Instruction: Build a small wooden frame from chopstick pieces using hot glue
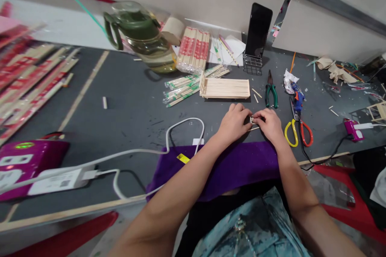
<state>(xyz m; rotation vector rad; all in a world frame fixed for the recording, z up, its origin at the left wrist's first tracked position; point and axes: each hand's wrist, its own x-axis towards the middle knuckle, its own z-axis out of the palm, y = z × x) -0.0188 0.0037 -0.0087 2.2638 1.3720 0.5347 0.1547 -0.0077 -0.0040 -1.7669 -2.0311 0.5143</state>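
Observation:
My left hand (pixel 236 121) and my right hand (pixel 269 123) meet over the table in front of me. Both are closed, fingertips pinching a small pale wooden stick piece (pixel 251 120) between them. My fingers hide much of it. Another thin stick (pixel 253 129) lies just below the fingertips. Beyond my hands sits a small bed-like frame (pixel 226 88) built of wooden sticks, with a raised end at its left. Short stick offcuts (pixel 256 95) lie to the right of this frame. A purple cloth (pixel 241 164) is spread under my forearms at the table's near edge.
Green-handled pliers (pixel 271 92), scissors (pixel 306 133) and a blue glue gun (pixel 298 99) lie to the right. A phone (pixel 258 30) leans on a wire stand. A jug of liquid (pixel 150 50) and chopstick packs (pixel 193 48) stand behind. A white cable (pixel 132 151) crosses the left side.

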